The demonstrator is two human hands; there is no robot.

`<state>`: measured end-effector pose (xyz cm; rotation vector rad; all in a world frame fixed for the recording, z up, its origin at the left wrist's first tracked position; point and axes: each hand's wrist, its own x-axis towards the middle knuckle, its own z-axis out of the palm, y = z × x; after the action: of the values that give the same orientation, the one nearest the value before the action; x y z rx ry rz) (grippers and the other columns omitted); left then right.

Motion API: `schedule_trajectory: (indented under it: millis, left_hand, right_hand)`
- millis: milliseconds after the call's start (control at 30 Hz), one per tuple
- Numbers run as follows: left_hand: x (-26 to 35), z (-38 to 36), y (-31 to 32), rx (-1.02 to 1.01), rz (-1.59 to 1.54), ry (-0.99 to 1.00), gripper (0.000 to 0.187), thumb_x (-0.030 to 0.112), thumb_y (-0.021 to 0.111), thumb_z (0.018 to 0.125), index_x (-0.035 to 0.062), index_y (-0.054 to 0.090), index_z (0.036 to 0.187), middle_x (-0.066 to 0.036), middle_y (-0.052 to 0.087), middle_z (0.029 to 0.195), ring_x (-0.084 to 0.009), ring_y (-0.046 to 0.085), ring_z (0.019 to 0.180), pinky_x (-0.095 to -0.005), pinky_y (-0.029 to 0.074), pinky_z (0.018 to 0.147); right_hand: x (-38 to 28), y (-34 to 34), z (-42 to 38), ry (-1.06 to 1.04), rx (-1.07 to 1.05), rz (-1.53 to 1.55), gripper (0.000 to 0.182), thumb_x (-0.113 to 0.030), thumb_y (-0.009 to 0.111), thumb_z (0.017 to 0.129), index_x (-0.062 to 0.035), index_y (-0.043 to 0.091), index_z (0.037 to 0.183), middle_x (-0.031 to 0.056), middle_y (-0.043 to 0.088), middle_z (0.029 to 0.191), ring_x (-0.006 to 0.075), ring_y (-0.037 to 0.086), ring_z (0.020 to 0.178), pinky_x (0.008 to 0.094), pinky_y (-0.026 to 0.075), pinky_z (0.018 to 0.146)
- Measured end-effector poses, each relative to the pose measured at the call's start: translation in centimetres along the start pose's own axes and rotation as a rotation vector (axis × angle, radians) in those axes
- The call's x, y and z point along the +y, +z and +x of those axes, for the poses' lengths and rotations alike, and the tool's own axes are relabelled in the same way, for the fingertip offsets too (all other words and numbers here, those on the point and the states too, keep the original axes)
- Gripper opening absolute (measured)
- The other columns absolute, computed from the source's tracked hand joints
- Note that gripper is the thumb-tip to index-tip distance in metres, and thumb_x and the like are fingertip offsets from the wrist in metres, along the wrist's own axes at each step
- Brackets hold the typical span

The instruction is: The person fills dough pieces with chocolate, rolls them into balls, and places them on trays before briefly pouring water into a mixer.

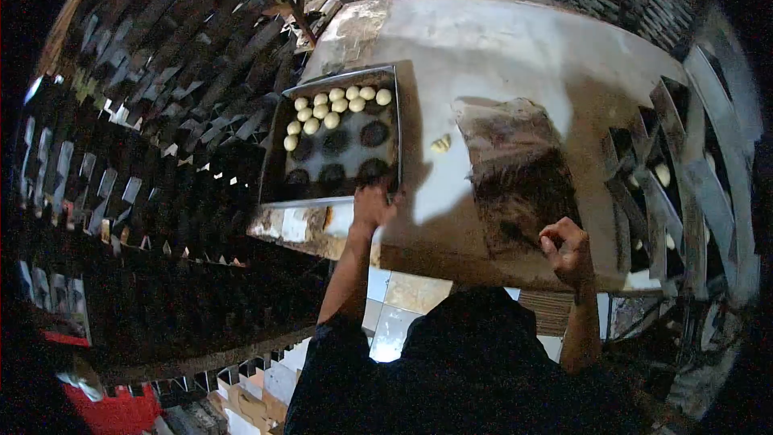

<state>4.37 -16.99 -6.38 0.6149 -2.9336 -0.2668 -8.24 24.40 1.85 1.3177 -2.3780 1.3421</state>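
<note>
A square metal baking tray (398,133) stands on the left of the table, its bottom marked with several dark round patches. Round pale dough balls (332,120) are grouped along its far and left sides. At the tray's near right corner is my left hand (374,205), with fingers hooked over the rim into shadow. A stained brown cloth or sheet (511,141) lies flat to the right. Over its near edge my right hand (566,251) is closed, and something dark and thin seems to stick out leftward, too dim to name. A small yellowish dough piece (440,143) lies between tray and sheet.
The pale worktable (483,40) has a worn, flaking far left corner. Stacked metal trays (656,185), some with pale dough inside, crowd its right edge. More dark metal trays (105,185) fill the left side. A red object (117,407) shows at lower left.
</note>
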Motion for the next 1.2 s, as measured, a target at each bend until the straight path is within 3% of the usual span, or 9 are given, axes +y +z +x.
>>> schedule_trajectory:
  millis: [100,200,300,367,633,800,933,1067,1200]
  left_hand:
    - [2.2,-1.5,-1.9,0.103,-0.06,0.146,0.078,0.061,0.058,0.075,0.0048,0.05,0.129,-0.022,0.057,0.119,-0.0394,0.052,0.112,-0.0527,0.033,0.1]
    - [4.4,0.3,-6.4,-0.401,-0.403,-0.189,0.052,0.052,0.056,0.084,0.0103,0.063,0.115,-0.017,0.061,0.114,-0.0361,0.056,0.107,-0.0506,0.04,0.092]
    - [0.2,4.8,-2.8,0.103,-0.622,-0.113,0.043,0.046,0.053,0.089,0.01,0.067,0.106,-0.02,0.064,0.101,-0.0375,0.061,0.098,-0.0486,0.045,0.085]
    - [2.4,11.9,-5.5,-0.008,-0.635,-0.452,0.044,0.045,0.051,0.09,0.0063,0.068,0.103,-0.021,0.066,0.092,-0.0402,0.063,0.091,-0.0457,0.049,0.079]
    - [-1.9,26.6,5.9,0.032,-0.304,-0.617,0.049,0.041,0.06,0.086,-0.0059,0.063,0.098,-0.024,0.065,0.092,-0.0344,0.064,0.091,-0.0421,0.05,0.078]
    - [9.6,13.9,-4.5,0.611,-1.14,-0.004,0.067,0.006,0.067,0.083,-0.0012,0.028,0.137,-0.017,0.059,0.099,-0.0242,0.06,0.087,-0.0364,0.049,0.079]
    - [15.9,1.4,-9.6,0.195,-1.052,0.196,0.091,0.002,0.068,0.08,0.0006,0.005,0.147,-0.021,0.042,0.132,-0.0289,0.055,0.11,-0.0393,0.045,0.094]
    - [15.7,-6.4,-15.1,0.334,-0.698,0.345,0.101,0.015,0.08,0.07,-0.0015,0.015,0.145,-0.023,0.04,0.134,-0.0339,0.05,0.112,-0.0406,0.046,0.093]
    - [13.4,-14.2,-15.7,0.297,-1.496,0.12,0.055,0.012,0.067,0.085,-0.003,0.045,0.133,-0.009,0.047,0.112,-0.0182,0.052,0.102,-0.0299,0.05,0.084]
  right_hand:
    - [2.1,-2.4,4.6,0.196,-0.031,0.022,0.005,-0.01,0.061,0.083,-0.0061,0.063,0.085,0.0069,0.055,0.073,0.0159,0.053,0.059,0.0294,0.042,0.054]
    - [4.8,-2.7,9.0,0.263,-0.007,0.062,0.003,-0.008,0.061,0.081,-0.0062,0.062,0.083,0.0072,0.054,0.073,0.0187,0.054,0.061,0.03,0.042,0.056]
    - [7.0,-1.7,13.4,0.239,0.035,0.099,0.006,-0.007,0.061,0.079,-0.0051,0.062,0.085,0.0073,0.056,0.074,0.0199,0.056,0.064,0.0305,0.045,0.06]
    - [8.2,-1.1,15.5,0.177,-0.029,0.143,0.007,-0.007,0.062,0.078,-0.0055,0.062,0.085,0.0077,0.057,0.075,0.0203,0.057,0.065,0.0307,0.045,0.061]
    - [6.4,-0.5,14.7,0.082,-0.13,0.264,0.009,-0.005,0.061,0.079,-0.0048,0.061,0.088,0.0075,0.057,0.075,0.0186,0.058,0.066,0.0299,0.048,0.062]
    - [3.1,1.0,8.8,0.245,-0.012,0.269,0.02,-0.006,0.062,0.081,-0.0052,0.063,0.102,0.0076,0.059,0.078,0.0178,0.059,0.067,0.0296,0.048,0.062]
    - [-1.4,6.8,7.8,0.283,-0.093,0.411,0.039,-0.005,0.065,0.082,-0.0045,0.059,0.12,0.0084,0.064,0.084,0.0143,0.062,0.075,0.0247,0.05,0.063]
    - [-12.5,6.5,8.9,0.414,-0.081,0.893,0.043,0.001,0.069,0.076,-0.001,0.061,0.118,0.0129,0.065,0.095,0.0206,0.064,0.094,0.0328,0.051,0.084]
    - [-19.0,8.5,6.0,-0.24,-0.02,0.529,0.043,-0.007,0.073,0.073,-0.0016,0.064,0.115,0.0174,0.056,0.123,0.0289,0.054,0.114,0.0406,0.045,0.094]
